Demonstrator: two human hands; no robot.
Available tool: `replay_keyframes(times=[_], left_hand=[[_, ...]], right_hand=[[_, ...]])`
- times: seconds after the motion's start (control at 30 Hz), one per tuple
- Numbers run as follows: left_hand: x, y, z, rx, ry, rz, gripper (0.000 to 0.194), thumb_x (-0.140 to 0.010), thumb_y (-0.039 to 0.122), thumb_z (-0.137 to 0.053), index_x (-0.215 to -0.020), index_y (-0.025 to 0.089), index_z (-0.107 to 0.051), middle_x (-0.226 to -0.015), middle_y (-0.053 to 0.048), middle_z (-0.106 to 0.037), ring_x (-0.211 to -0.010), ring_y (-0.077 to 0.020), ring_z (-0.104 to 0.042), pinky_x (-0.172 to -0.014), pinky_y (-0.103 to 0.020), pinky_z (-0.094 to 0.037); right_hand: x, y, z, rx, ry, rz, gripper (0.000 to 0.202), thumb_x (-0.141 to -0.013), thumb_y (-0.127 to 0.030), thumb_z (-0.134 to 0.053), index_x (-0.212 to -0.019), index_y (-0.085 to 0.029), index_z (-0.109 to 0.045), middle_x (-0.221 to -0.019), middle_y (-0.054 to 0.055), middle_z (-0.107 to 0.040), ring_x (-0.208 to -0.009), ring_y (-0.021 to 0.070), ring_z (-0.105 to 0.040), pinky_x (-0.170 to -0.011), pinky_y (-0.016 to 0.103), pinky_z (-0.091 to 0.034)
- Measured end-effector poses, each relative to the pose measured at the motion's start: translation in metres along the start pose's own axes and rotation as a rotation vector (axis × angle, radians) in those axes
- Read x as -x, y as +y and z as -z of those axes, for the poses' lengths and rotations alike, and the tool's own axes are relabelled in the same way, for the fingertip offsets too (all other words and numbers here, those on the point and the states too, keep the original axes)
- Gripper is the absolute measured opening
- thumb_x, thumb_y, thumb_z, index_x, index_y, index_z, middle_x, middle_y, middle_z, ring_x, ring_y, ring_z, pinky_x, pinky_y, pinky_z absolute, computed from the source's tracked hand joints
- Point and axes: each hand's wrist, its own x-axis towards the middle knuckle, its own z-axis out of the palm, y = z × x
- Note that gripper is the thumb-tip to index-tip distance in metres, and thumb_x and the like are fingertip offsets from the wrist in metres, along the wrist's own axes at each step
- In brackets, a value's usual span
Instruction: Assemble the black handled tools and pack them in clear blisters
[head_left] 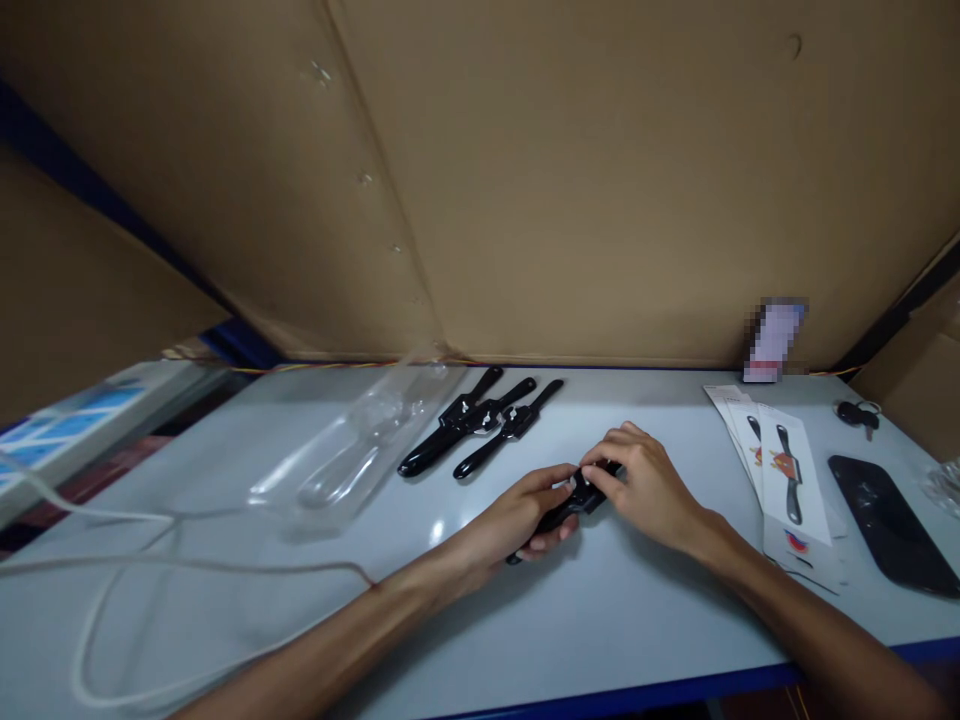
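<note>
A black spokeshave [559, 517] is held slanted above the grey tabletop. My left hand [529, 515] is closed around its handle and body, the thumb on top near the middle. The fingertips of my right hand [641, 480] pinch at its metal fittings and far end; what exactly they grip is partly hidden by the fingers. Just beyond my hands lie several more black spokeshaves, among them a separate one [499, 445] nearest to me and others overlapping [442, 440] beside it, with small silvery screws at their middles.
Clear plastic blister shells [345, 450] lie left of the tools. A white cable [225, 568] loops across the left side, by my left forearm. To the right are printed cards [795, 480], a dark phone [892, 525], keys [859, 413] and an upright blurred screen [774, 342]. A cardboard wall [600, 200] closes the back.
</note>
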Motion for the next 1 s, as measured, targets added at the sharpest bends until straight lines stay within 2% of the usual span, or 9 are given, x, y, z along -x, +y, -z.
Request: replay_keyframes(times=[0.17, 0.3, 0.43, 0.57, 0.7, 0.8, 1.0], left_hand=[[-0.002, 0.0, 0.003, 0.083, 0.037, 0.0, 0.018, -0.087, 0.028, -0.052, -0.102, 0.018, -0.052, -0.064, 0.005, -0.049, -0.042, -0.0037, -0.024, -0.042, -0.02, -0.011], [-0.003, -0.001, 0.003, 0.08, 0.0, -0.01, 0.014, -0.087, 0.028, -0.053, -0.097, 0.018, -0.052, -0.064, 0.005, -0.049, -0.043, -0.0034, -0.024, -0.043, -0.019, -0.012], [-0.003, -0.002, 0.002, 0.058, -0.002, -0.018, 0.013, -0.088, 0.03, -0.054, -0.092, 0.019, -0.05, -0.065, 0.005, -0.05, -0.044, -0.0031, -0.025, -0.043, -0.02, -0.012], [-0.001, 0.0, 0.001, 0.023, 0.008, -0.011, 0.018, -0.09, 0.034, -0.055, -0.099, 0.019, -0.052, -0.065, 0.006, -0.049, -0.044, -0.0036, -0.026, -0.043, -0.02, -0.012], [-0.001, 0.001, 0.001, -0.015, -0.016, -0.029, 0.024, -0.09, 0.036, -0.057, -0.106, 0.019, -0.053, -0.064, 0.007, -0.047, -0.045, -0.0042, -0.026, -0.043, -0.02, -0.013], [-0.003, -0.001, 0.002, -0.028, -0.023, -0.046, 0.024, -0.091, 0.035, -0.056, -0.109, 0.019, -0.053, -0.063, 0.007, -0.047, -0.044, -0.0046, -0.026, -0.043, -0.02, -0.014], [-0.005, -0.005, 0.002, -0.026, -0.043, -0.061, 0.021, -0.093, 0.036, -0.052, -0.107, 0.02, -0.051, -0.063, 0.007, -0.047, -0.045, -0.0049, -0.027, -0.043, -0.019, -0.016]], right_hand=[[0.002, 0.002, 0.007, 0.121, -0.008, 0.097, 0.019, -0.092, -0.017, -0.062, -0.077, -0.018, -0.073, -0.082, 0.005, -0.063, -0.085, 0.0194, -0.052, -0.078, 0.034, -0.042], [0.004, -0.001, 0.003, 0.12, -0.049, 0.163, 0.019, -0.094, -0.018, -0.06, -0.079, -0.02, -0.073, -0.081, 0.004, -0.062, -0.084, 0.0192, -0.052, -0.077, 0.033, -0.042], [0.003, 0.0, -0.001, 0.15, -0.036, 0.141, 0.017, -0.092, -0.015, -0.061, -0.077, -0.019, -0.067, -0.079, 0.004, -0.061, -0.085, 0.0195, -0.05, -0.078, 0.033, -0.04], [0.002, 0.002, 0.002, 0.107, -0.021, 0.103, 0.016, -0.086, -0.011, -0.064, -0.073, -0.019, -0.058, -0.075, 0.001, -0.058, -0.08, 0.0182, -0.049, -0.074, 0.032, -0.039], [0.003, 0.004, 0.007, 0.038, -0.027, 0.085, 0.012, -0.085, -0.008, -0.063, -0.089, -0.019, -0.061, -0.081, 0.001, -0.062, -0.083, 0.0183, -0.052, -0.074, 0.031, -0.041], [0.004, 0.007, 0.009, 0.037, -0.05, 0.191, 0.013, -0.091, -0.009, -0.059, -0.095, -0.02, -0.066, -0.085, 0.003, -0.064, -0.087, 0.0192, -0.054, -0.077, 0.033, -0.044], [0.004, 0.009, 0.009, 0.211, -0.013, 0.374, 0.021, -0.099, -0.018, -0.051, -0.089, -0.018, -0.07, -0.09, 0.008, -0.063, -0.088, 0.0214, -0.051, -0.075, 0.035, -0.044]])
